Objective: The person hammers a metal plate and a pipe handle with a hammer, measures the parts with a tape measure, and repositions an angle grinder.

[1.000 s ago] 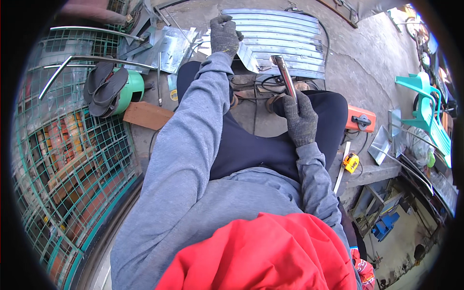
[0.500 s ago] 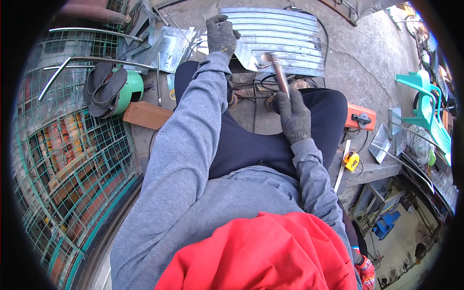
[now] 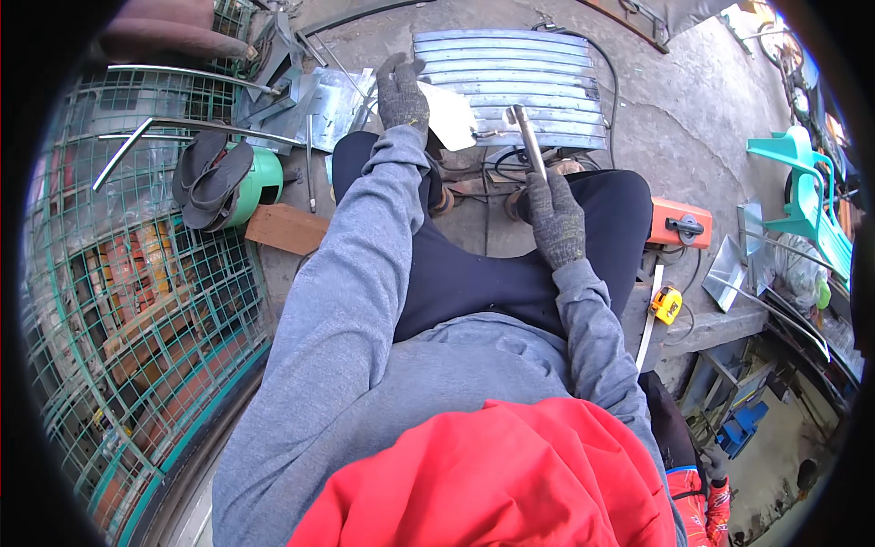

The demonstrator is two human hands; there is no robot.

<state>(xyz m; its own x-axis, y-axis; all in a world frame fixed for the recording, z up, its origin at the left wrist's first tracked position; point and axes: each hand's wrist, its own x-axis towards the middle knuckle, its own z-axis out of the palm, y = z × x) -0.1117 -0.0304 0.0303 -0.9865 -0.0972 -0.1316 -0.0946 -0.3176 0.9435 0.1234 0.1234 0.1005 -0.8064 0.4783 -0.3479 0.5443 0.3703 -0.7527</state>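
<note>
And here, closest of all, a spread of red cloth (image 3: 492, 474) is seen over the grey top, with the yellow tape measure (image 3: 666, 305) left off to the right, near the orange box (image 3: 663, 225). Now up to the right hand (image 3: 556, 219), gloved and closed: the hammer (image 3: 530, 141) is gripped firmly by its shaft, head pointed away from the body above the right knee. Just beyond, the left hand (image 3: 401, 96) is held out past the left knee, fingers partly curled, the pale metal sheet (image 3: 451, 118) right beside it; whether the sheet is pinched or only touched cannot be told. The work is judged to be under way, with the hammer taken up and the sheet placed between the two hands, yet no finish can be called: its face is washed out by glare, so what has been done to it, and how much is left, cannot be read. Farther out, the ridged metal panel (image 3: 510, 66) is laid on the concrete floor (image 3: 674, 118), its near edge overlapped in view by the hammer's head, contact not confirmed
</note>
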